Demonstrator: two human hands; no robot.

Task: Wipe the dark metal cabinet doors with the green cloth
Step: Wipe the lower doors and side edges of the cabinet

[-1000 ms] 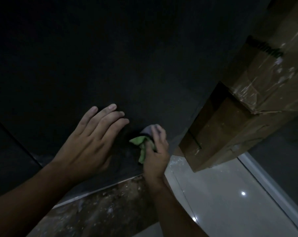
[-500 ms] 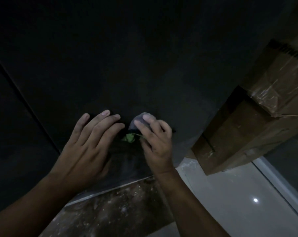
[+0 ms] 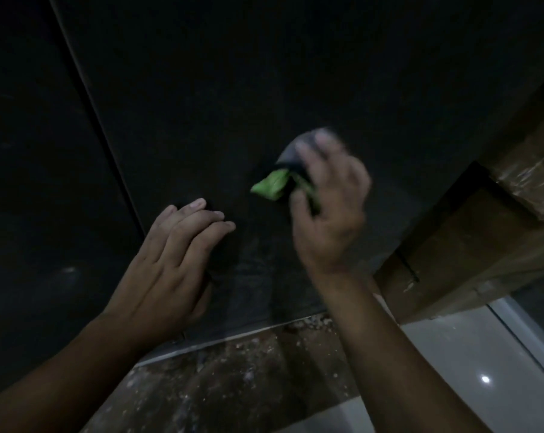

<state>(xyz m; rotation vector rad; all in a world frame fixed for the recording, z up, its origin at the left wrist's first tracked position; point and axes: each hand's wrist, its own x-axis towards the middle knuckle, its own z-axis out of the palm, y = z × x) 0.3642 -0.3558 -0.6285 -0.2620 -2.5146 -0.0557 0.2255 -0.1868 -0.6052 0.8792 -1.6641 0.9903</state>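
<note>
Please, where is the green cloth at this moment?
In the head view, the green cloth sits just right of centre, gripped by the right hand against the dark cabinet door, above and right of the left hand.

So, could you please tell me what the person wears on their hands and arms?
Nothing visible: the left hand and right hand are bare, without gloves, rings or a watch, and both forearms show no sleeves. The right one is blurred.

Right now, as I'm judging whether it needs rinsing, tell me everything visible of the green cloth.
The green cloth is bright green, soft-looking fabric, crumpled into a wad, with a greyish part showing at its top. The right hand grips it, blurred, apparently against the dark cabinet door, low on the panel. A bunched end sticks out leftward.
</note>
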